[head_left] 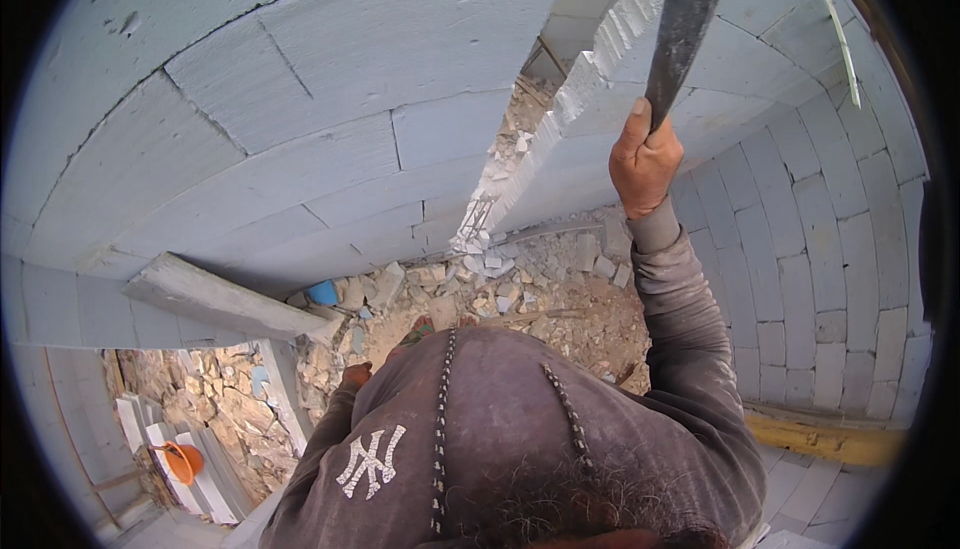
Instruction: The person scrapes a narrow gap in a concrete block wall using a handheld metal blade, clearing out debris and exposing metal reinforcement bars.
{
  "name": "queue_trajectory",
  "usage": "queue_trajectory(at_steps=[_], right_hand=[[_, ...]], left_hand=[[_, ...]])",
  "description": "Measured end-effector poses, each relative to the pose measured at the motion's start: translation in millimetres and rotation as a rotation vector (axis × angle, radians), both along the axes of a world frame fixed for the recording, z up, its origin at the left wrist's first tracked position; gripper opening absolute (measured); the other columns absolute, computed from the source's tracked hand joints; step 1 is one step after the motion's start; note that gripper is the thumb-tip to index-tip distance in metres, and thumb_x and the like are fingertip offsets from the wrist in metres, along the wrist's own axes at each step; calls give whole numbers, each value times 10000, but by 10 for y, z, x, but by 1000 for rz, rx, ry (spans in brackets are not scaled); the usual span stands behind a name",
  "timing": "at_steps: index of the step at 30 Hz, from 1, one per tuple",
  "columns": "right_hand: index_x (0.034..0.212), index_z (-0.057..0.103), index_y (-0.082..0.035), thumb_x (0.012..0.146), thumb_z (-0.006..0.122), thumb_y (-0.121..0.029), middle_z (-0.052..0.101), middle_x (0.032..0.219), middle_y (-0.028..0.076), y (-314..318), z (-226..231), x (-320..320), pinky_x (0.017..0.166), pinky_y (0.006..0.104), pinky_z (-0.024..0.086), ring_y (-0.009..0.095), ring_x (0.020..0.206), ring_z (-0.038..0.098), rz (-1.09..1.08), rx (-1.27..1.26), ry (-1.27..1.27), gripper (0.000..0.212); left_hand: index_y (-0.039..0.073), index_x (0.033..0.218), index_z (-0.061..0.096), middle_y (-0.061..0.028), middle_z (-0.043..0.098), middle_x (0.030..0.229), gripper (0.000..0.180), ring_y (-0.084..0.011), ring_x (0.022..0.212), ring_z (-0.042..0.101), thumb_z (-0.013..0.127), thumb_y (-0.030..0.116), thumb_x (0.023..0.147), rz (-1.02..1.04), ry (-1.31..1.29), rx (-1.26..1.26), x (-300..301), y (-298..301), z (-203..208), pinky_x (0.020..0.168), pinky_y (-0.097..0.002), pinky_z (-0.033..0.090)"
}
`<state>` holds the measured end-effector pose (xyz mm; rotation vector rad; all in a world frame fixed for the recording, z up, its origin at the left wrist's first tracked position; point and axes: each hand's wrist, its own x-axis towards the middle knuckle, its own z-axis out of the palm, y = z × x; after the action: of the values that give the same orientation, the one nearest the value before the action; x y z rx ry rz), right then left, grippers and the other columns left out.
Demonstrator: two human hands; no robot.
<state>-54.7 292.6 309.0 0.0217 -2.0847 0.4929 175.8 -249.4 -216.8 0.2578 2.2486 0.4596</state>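
Observation:
My right hand [645, 159] is raised in front of the wall, wrapped round the narrow end of a long dark tool [688, 29]. The tool is scuffed and widens upward, past the top of the picture; its exact kind does not show. Beside it, a jagged slot with broken white edges [560, 114] runs down through the pale blue-grey block wall [330, 79]. Rubble shows through the slot. Low at my left side, my left hand [357, 373] shows only in small part beyond my sleeve, near the rubble. Its fingers are too hidden to read.
Broken block pieces and dirt [560, 279] cover the floor at the wall's foot. A concrete beam [220, 299] leans at the left, near a blue object [323, 292]. Beyond the opening, an orange bowl-like container [184, 463] sits on pale planks. A yellow beam [820, 439] lies at right.

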Motion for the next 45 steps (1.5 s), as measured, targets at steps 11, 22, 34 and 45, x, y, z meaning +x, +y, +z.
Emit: queue_trajectory(at_steps=[11, 22, 34, 45], right_hand=[[830, 642, -42, 1058, 539, -313, 631, 657, 221, -37, -28, -108, 551, 530, 484, 455, 616, 625, -118, 146, -295, 369], [923, 719, -22, 1051, 423, -405, 699, 908, 310, 387, -1511, -46, 799, 613, 531, 511, 852, 680, -318, 69, -917, 501], [850, 664, -20, 1093, 471, -386, 641, 697, 240, -209, 273, -102, 560, 544, 455, 460, 584, 598, 59, -139, 10, 480], [877, 736, 23, 1056, 462, -399, 703, 909, 307, 329, -2553, 640, 811, 593, 531, 515, 870, 676, -90, -21, -1153, 534]], left_hand=[[105, 1150, 664, -162, 759, 1031, 381, -353, 1011, 726, 672, 358, 866, 55, 63, -11, 16, 104, -186, 854, -479, 568], [123, 1229, 659, -213, 742, 1125, 463, -381, 1090, 707, 595, 441, 898, 19, 8, -70, 189, 90, -513, 918, -506, 551], [136, 1191, 657, -189, 754, 1062, 333, -360, 1038, 720, 603, 325, 922, 3, -24, -108, 136, -55, -108, 878, -507, 559], [85, 1108, 643, -206, 747, 1033, 376, -376, 1013, 719, 562, 409, 935, 0, 72, 1, 144, -11, -39, 855, -497, 557]])
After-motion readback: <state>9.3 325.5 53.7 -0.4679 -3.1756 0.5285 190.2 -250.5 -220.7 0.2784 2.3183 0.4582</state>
